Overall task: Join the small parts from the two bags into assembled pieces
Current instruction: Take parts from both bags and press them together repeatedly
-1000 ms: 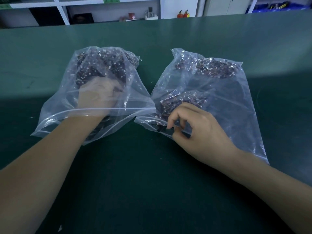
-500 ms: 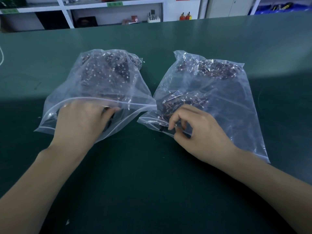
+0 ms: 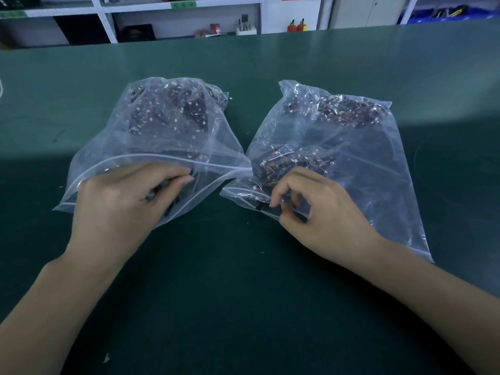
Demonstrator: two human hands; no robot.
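Two clear zip bags lie side by side on the green table. The left bag [image 3: 151, 147] and the right bag [image 3: 359, 163] both hold heaps of small dark parts with white ends [image 3: 173, 112] and thin wires [image 3: 338, 109]. My left hand [image 3: 119, 204] sits at the open mouth of the left bag, fingers curled round a small dark part [image 3: 190, 173]. My right hand [image 3: 324, 215] rests at the mouth of the right bag, where its thumb and forefinger pinch a small black part [image 3: 260, 206].
The green table [image 3: 243, 293] stretches wide in front of and behind the bags. A white scrap [image 3: 106, 358] lies near the front left. Shelves with small items [image 3: 243, 25] stand beyond the table's far edge.
My left hand has drawn back from deep inside the left bag to its mouth, now holding a dark part. My right hand has stayed at the right bag's mouth.
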